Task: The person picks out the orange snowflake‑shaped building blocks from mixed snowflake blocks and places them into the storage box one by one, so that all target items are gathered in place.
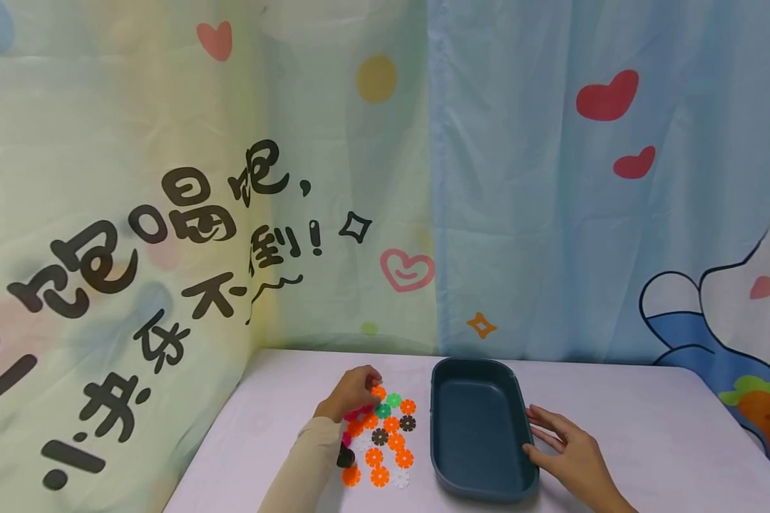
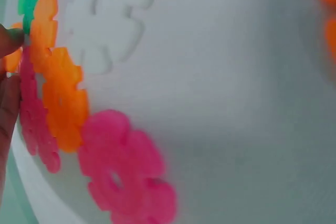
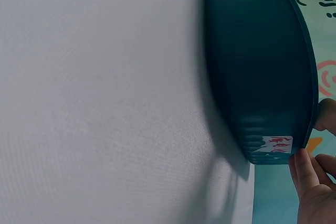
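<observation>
On the left of the table, several flower-shaped plastic discs (image 1: 374, 457) lie spread in orange, pink, green, black and white. My left hand (image 1: 354, 390) reaches in at their far end, fingers bent down among them. In the left wrist view its fingertips (image 2: 9, 43) touch the edges of orange and pink discs (image 2: 37, 114); I cannot tell whether they pinch one. A dark blue rectangular basin (image 1: 478, 420) stands upright to the right of the discs. My right hand (image 1: 567, 449) holds its right side, thumb (image 3: 326, 115) over the rim and fingers against the outer wall.
The table (image 1: 629, 406) wears a white cloth and reaches back to a printed curtain (image 1: 507, 214). A black round thing (image 1: 345, 456) sits beside the left forearm. A white label (image 3: 277, 144) is stuck on the basin's outer wall.
</observation>
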Motion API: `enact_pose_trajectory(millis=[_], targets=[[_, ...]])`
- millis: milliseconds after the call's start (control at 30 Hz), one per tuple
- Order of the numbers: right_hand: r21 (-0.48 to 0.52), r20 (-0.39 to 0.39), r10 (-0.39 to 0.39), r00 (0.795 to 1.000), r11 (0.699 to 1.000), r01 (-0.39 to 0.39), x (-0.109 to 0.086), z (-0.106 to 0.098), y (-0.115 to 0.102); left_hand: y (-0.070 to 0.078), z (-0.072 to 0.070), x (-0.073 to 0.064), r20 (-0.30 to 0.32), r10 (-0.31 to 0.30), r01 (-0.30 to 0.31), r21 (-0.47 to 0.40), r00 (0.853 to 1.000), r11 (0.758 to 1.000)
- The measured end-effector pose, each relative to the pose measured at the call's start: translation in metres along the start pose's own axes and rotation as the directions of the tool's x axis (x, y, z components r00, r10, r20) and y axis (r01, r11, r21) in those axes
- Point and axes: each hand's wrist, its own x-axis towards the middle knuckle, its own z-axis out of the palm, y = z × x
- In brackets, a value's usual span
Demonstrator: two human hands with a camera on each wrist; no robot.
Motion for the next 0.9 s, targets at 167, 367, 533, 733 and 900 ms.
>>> enact_pose_trajectory(millis=[167, 367, 533, 733, 900], targets=[[-0.006, -0.004, 0.005, 1.0, 1.0, -0.005, 0.0005, 0.0005, -0.0006, -0.0043, 0.0033, 0.0012, 0.015, 0.085, -0.086, 0.038, 0.996, 0.996], [0.0, 0.001, 0.017, 1.0, 1.0, -0.017, -0.0002, 0.0006, -0.0019, -0.006, 0.0051, -0.0006, 0.034, 0.109, -0.112, 0.078, 0.993, 0.991], [0.003, 0.005, 0.025, 1.0, 1.0, -0.025, -0.0008, 0.0005, -0.0028, -0.0051, 0.0023, -0.0043, 0.052, 0.118, -0.124, 0.12, 0.992, 0.985], [0.0, 0.002, 0.013, 1.0, 1.0, -0.013, -0.001, -0.0003, -0.0043, -0.0031, -0.0002, -0.0066, 0.047, 0.14, -0.145, 0.158, 0.989, 0.977], [-0.009, 0.0, 0.002, 1.0, 1.0, -0.002, -0.0012, 0.0006, -0.0055, -0.0034, -0.0005, -0.0082, 0.036, 0.139, -0.143, 0.189, 0.99, 0.971]])
